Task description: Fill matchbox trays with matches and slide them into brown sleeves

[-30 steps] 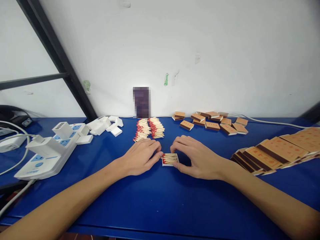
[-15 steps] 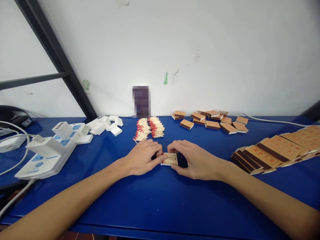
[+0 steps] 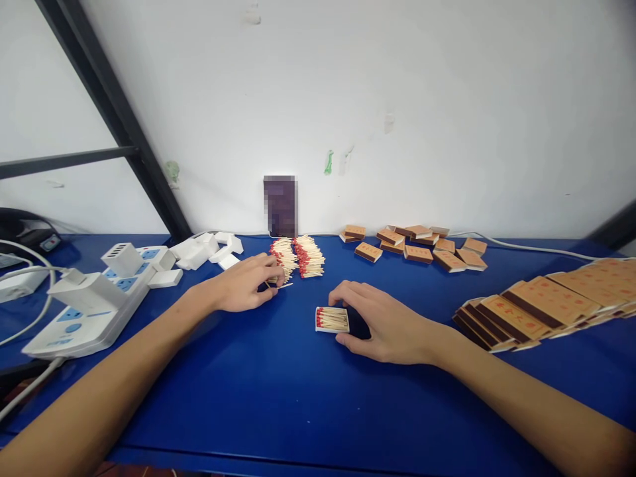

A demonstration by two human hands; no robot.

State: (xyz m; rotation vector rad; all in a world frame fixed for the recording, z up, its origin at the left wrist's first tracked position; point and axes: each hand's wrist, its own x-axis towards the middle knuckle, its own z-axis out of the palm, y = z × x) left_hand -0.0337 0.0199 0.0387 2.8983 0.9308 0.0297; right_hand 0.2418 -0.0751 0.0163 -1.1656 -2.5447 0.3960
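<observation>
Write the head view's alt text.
A person's right hand curves around one end of a small tray of red-headed matches on a blue table, while the left hand is at match piles. Matchboxes lie right, a white power strip left.

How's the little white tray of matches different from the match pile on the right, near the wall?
The white tray keeps its matches inside low walls; the right match pile lies loose on the blue table. The tray holds fewer matches than the pile. The tray is beside the right hand, while the pile is farther back. Both have pale sticks with red heads.
</observation>
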